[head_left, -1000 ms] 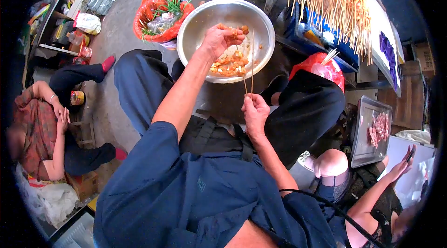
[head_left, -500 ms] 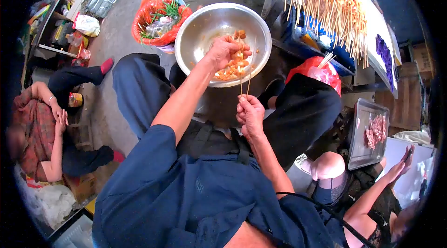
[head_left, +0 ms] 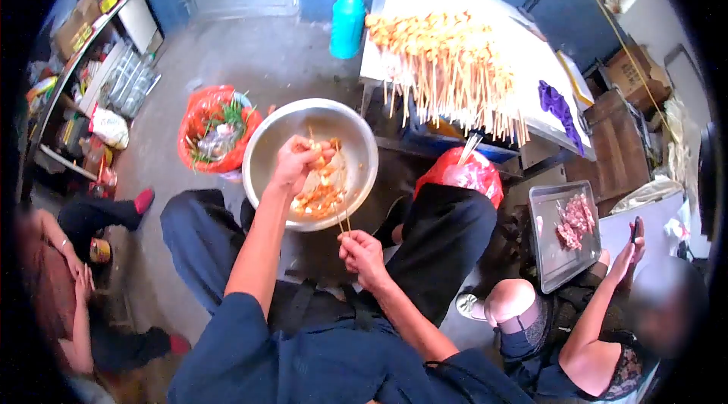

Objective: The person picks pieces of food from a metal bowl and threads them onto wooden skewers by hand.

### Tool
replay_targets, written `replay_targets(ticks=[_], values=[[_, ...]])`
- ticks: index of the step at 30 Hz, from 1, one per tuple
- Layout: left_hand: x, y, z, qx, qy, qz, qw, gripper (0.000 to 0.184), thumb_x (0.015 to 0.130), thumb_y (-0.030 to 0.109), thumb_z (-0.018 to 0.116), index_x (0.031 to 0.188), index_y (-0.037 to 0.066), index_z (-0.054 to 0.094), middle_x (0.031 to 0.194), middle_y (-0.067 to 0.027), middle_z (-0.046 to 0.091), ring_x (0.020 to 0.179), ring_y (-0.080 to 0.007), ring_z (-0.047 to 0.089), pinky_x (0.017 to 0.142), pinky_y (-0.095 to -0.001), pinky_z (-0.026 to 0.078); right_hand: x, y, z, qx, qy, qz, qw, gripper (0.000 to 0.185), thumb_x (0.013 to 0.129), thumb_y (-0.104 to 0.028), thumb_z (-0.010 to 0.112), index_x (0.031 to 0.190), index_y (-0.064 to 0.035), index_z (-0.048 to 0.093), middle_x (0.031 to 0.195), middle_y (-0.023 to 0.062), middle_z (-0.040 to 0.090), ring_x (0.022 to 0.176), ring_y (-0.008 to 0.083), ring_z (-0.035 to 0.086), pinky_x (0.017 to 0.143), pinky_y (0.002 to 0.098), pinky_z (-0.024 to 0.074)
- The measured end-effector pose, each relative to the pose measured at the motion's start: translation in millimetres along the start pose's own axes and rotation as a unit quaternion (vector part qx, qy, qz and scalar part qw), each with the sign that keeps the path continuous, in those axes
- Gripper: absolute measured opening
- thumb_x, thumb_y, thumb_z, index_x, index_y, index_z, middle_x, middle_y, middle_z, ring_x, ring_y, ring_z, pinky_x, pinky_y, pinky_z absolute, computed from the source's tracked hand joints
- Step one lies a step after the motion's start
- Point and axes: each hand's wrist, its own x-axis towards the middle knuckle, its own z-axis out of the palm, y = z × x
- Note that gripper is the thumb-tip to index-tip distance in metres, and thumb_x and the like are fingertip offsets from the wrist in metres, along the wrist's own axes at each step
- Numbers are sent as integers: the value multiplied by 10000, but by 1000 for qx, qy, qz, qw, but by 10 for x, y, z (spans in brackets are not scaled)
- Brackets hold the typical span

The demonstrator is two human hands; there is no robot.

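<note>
Over the large metal bowl (head_left: 364,127), my left hand (head_left: 299,165) is closed in a pinch on a piece of food, with a thin tip sticking up above its fingers. Pieces of orange-coated food (head_left: 318,199) lie in the bowl below. My right hand (head_left: 362,256) sits by the bowl's near rim, its fingers closed around the lower ends of two thin wooden skewers (head_left: 343,216). These slant up into the bowl, and an orange piece shows near their top, beside my left fingers. Exactly what my left fingers pinch is partly hidden.
Many loaded skewers (head_left: 455,74) lie on a white table (head_left: 542,119). A red bag (head_left: 462,172) holds bare sticks. Left of the bowl stands a red-lined bucket (head_left: 193,127) with greens. One person sits left, another at right beside a meat tray (head_left: 542,210). A teal bottle (head_left: 347,25) stands behind.
The view has tilted up and shifted, showing more of the table and back wall. My left hand has moved slightly away from the skewers' upper part; my right hand keeps its hold.
</note>
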Motion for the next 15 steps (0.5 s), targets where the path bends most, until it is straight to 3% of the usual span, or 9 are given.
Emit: replay_targets(ticks=[8, 10, 13, 15], values=[[-15, 160, 1, -26, 51, 22, 998, 150, 830, -69, 539, 901, 27, 449, 927, -229, 629, 744, -289, 664, 631, -392, 570, -70, -34, 16, -29, -32, -11, 999, 157, 883, -175, 589, 961, -38, 600, 649, 3, 572, 442, 26, 382, 384, 172, 275], [13, 175, 24, 17, 29, 37, 999, 124, 857, -30, 528, 947, 32, 470, 956, -200, 631, 792, -284, 663, 675, -394, 565, -92, -97, 21, -25, -15, -24, 999, 157, 879, -171, 595, 962, -39, 604, 647, 3, 572, 438, 25, 378, 386, 170, 276], [-52, 277, 157, -29, 11, 63, 998, 184, 913, 93, 501, 1088, 38, 492, 1117, -154, 599, 929, -279, 640, 745, -341, 547, -141, -316, 7, -10, 11, -63, 998, 121, 885, -136, 586, 945, -33, 595, 651, 25, 569, 421, 26, 365, 382, 163, 260], [-73, 317, 182, -31, 13, 64, 997, 195, 915, 100, 505, 1098, 36, 491, 1123, -159, 594, 936, -284, 638, 740, -341, 547, -166, -521, -15, -27, 31, -124, 991, 122, 874, -135, 595, 934, -29, 600, 639, 28, 571, 428, 32, 377, 385, 166, 268]])
